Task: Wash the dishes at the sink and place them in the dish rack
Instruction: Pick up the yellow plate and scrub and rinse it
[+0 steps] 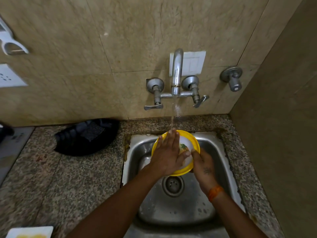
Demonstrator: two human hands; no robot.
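A yellow-rimmed plate is grasped at its 4 o'clock edge by the right hand, thumb curled over the rim. The left hand is laid flat across the plate's white face, fingers straight and pointing toward 12 o'clock. The plate is held tilted over the steel sink, above the drain. Water is poured from the tap at 12 o'clock onto the left fingertips. A black dish rack is seen on the granite counter at 9 o'clock.

No text, label, brand or number is legible anywhere in view.
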